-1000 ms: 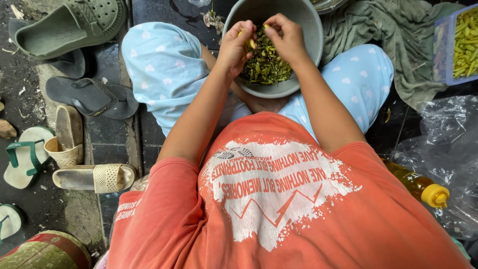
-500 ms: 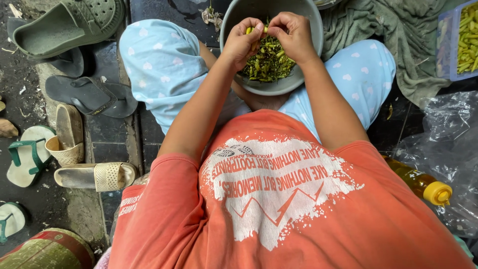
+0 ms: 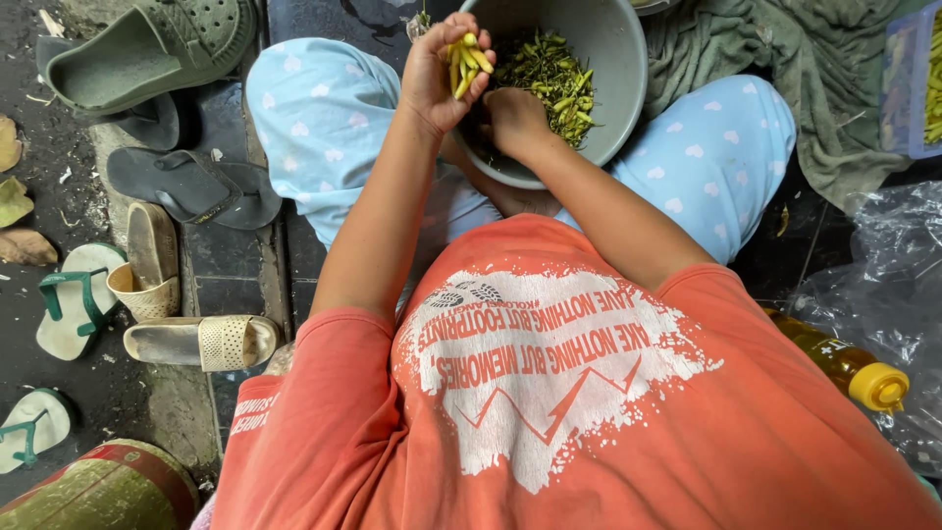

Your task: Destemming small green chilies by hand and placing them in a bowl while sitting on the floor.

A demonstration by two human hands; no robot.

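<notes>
A grey bowl (image 3: 613,59) rests between my knees and holds a heap of small green and yellow chilli pieces (image 3: 549,74). My left hand (image 3: 437,74) is raised over the bowl's left rim and grips a small bunch of yellow-green chillies (image 3: 466,61). My right hand (image 3: 515,120) sits low inside the bowl at its near wall, fingers curled among the pieces; whether it holds anything is hidden. I sit cross-legged in an orange printed shirt and light blue dotted trousers.
Several sandals and slippers (image 3: 186,182) lie on the dark floor at left. A green cloth (image 3: 785,59) lies at the upper right beside a tub of green chillies (image 3: 917,83). A yellow-capped oil bottle (image 3: 849,363) and clear plastic bag (image 3: 883,265) sit right.
My left hand has lifted out of the bowl to the left with a bunch of chillies. My right hand has dropped to the bowl's near side.
</notes>
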